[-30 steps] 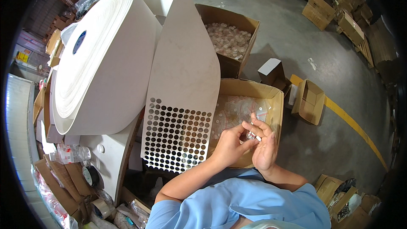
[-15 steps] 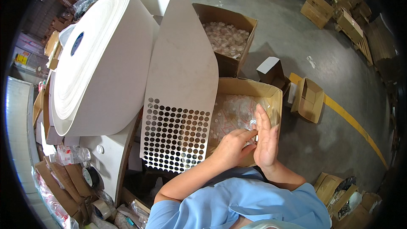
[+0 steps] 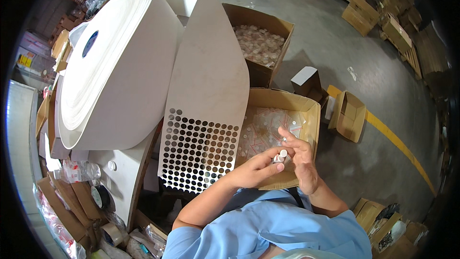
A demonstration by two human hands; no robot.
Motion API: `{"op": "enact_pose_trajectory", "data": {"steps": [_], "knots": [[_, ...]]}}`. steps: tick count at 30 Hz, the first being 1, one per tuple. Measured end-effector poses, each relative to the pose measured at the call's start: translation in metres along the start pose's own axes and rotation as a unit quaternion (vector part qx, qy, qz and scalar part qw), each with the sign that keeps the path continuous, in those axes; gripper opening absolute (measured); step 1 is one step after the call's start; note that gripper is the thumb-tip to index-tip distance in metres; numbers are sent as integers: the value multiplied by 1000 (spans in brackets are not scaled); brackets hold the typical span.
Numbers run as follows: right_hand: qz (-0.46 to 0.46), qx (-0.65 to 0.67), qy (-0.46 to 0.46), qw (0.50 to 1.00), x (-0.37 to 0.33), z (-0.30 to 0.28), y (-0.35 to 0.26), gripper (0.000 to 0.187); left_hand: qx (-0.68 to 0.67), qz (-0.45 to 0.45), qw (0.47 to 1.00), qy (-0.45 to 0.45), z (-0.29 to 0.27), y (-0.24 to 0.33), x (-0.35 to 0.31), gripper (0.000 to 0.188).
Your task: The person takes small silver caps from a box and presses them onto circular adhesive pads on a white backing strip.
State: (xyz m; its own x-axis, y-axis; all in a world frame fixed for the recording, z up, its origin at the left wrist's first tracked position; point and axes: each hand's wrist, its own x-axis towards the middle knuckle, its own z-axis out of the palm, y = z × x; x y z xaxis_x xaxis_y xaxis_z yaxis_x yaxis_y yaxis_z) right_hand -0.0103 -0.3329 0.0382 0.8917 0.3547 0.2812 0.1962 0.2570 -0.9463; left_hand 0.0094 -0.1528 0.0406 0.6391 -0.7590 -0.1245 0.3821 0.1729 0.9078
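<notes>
My left hand [image 3: 258, 167] is closed on a small stack of white discs [image 3: 283, 154], held between thumb and bent fingers. Beside it, my right hand [image 3: 305, 165] is raised with its fingers apart and slightly curled, its fingertips near the left hand's. A small white spot shows by the right fingers; whether they touch it I cannot tell. Both hands are over the near side of a cardboard box [image 3: 314, 115] that holds clear plastic bags [image 3: 268, 124] with red lines and small white discs. To the left hangs a white sheet [image 3: 206, 76] punched with rows of round holes.
The sheet comes off a large white roll [image 3: 129, 72] on a table [image 3: 127, 177] at left. A bottle [image 3: 81, 171] and tape rolls are nearby. Behind stands a box of translucent discs [image 3: 258, 43]. Small open cartons [image 3: 349, 115] sit on the floor at right.
My left hand has turned, bringing the stack of discs into sight. My right hand, flat and upright before, has curled its fingers and tilted toward the left hand.
</notes>
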Motion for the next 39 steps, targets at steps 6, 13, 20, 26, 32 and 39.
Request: {"op": "enact_pose_trajectory", "data": {"steps": [6, 13, 20, 26, 32, 39], "knots": [[-6, -282, 57, 958, 10, 8, -28, 30, -102, 30, 993, -43, -4, 1, -6, 50], [-148, -401, 59, 902, 13, 11, -25, 24, -105, 54, 992, -45, -3, -2, -7, 60], [-188, -457, 55, 868, 15, 12, -29, 18, -52, 90, 993, -64, -3, 9, -6, 55], [-147, -516, 38, 843, 19, 14, -35, 12, -8, 80, 996, -24, 1, 15, -6, 61], [-141, -487, -43, 861, 28, 9, -36, 13, 48, 69, 996, -7, -2, 1, -10, 59], [-110, -440, -47, 890, 32, 2, -30, 17, 17, 61, 997, 48, 0, 4, -3, 48]]}}
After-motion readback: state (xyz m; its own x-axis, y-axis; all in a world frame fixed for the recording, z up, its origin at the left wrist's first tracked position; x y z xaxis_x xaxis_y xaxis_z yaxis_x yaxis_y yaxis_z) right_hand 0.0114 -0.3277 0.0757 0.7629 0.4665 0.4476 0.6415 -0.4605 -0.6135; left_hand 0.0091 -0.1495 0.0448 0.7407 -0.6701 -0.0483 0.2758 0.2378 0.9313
